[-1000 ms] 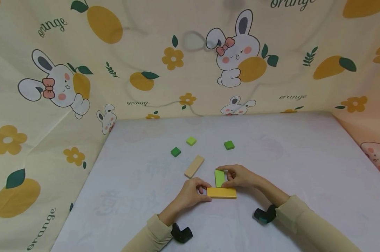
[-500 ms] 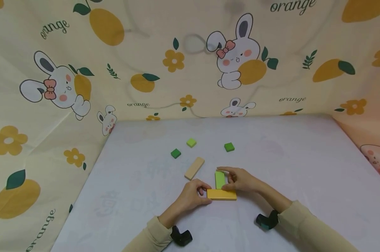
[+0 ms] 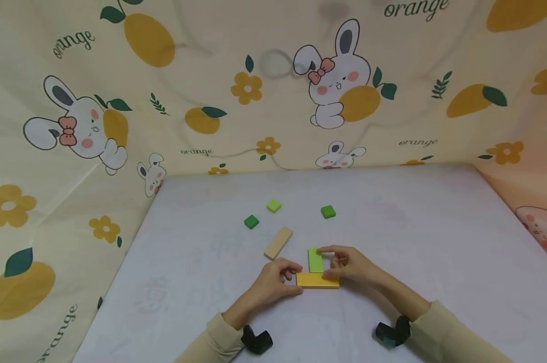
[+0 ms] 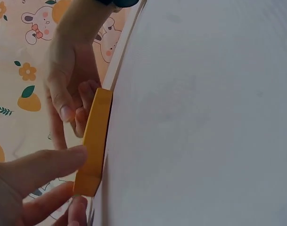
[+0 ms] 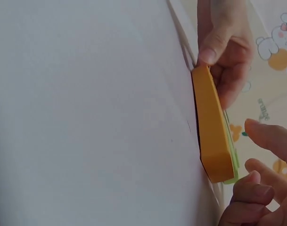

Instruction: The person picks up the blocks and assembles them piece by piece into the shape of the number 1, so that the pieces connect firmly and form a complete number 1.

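Note:
In the head view a yellow rectangular block (image 3: 317, 280) lies crosswise on the white table. My left hand (image 3: 273, 281) pinches its left end, with the thumb on the near side and the fingers on the far side. A light green block (image 3: 315, 260) points away from the yellow block's far side, the two appearing to meet in a T. Over the right edges of both blocks is my right hand (image 3: 352, 264), thumb and index finger spread. The right wrist view shows its thumb (image 5: 270, 136) apart from the yellow block.
A plain wooden block (image 3: 279, 243) lies behind the left hand. Farther back are a dark green square piece (image 3: 251, 222), a lime square piece (image 3: 274, 205) and a green square piece (image 3: 328, 212). A printed cloth (image 3: 237, 121) stands behind the table.
My right hand's index finger has slid off the light green block's far end, and the hand has shifted slightly right and nearer. The left hand keeps its hold on the yellow block.

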`<state>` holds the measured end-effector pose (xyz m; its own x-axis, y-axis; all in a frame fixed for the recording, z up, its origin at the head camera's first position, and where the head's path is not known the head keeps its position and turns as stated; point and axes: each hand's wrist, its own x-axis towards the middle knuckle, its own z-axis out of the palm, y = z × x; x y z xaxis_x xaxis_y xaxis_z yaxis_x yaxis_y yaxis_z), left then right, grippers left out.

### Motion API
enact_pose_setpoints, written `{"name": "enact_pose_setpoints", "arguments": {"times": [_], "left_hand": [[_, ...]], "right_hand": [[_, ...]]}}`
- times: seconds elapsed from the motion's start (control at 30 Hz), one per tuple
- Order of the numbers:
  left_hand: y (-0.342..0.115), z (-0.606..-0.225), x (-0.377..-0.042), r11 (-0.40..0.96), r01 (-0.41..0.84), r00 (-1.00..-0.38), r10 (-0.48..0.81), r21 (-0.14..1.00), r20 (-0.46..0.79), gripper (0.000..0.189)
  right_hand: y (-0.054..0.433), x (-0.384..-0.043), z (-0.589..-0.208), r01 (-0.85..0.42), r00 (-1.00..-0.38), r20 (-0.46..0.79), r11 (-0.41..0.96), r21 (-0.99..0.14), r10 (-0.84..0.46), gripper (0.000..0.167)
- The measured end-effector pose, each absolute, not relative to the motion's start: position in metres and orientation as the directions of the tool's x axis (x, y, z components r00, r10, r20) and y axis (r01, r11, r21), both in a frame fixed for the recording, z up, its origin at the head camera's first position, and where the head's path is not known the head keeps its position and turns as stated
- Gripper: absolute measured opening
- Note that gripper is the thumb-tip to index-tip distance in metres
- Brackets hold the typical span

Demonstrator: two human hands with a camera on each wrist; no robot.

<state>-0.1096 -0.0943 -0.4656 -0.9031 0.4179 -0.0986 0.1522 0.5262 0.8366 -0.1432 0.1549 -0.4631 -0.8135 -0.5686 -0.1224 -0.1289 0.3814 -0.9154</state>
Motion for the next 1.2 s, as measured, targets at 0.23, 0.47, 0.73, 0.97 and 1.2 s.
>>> {"name": "enact_pose_setpoints", "arguments": {"times": [0.23, 0.47, 0.73, 0.97, 1.2], "left_hand": [[-0.103, -0.463, -0.115, 0.479, 0.204, -0.892, 0.451, 0.854, -0.039, 0.035], [-0.111, -0.459, -0.129, 0.473, 0.227, -0.888, 0.460, 0.851, -0.019, 0.029], [-0.127, -0.453, -0.151, 0.413, 0.273, -0.860, 0.510, 0.869, 0.028, 0.033], [-0.143, -0.454, -0.170, 0.405, 0.260, -0.840, 0.542, 0.877, -0.001, 0.041], [-0.155, -0.441, -0.187, 0.426, 0.245, -0.782, 0.618, 0.871, -0.082, 0.062]], "right_hand": [[0.152, -0.138, -0.468, -0.126, -0.822, -0.118, 0.380, -0.916, -0.558, 0.052], [0.151, -0.138, -0.471, -0.135, -0.827, -0.125, 0.410, -0.902, -0.548, 0.050], [0.151, -0.138, -0.471, -0.123, -0.825, -0.137, 0.411, -0.903, -0.548, 0.049], [0.151, -0.139, -0.470, -0.148, -0.814, -0.117, 0.399, -0.905, -0.569, 0.050], [0.151, -0.139, -0.470, -0.154, -0.811, -0.114, 0.398, -0.904, -0.574, 0.051]]}}
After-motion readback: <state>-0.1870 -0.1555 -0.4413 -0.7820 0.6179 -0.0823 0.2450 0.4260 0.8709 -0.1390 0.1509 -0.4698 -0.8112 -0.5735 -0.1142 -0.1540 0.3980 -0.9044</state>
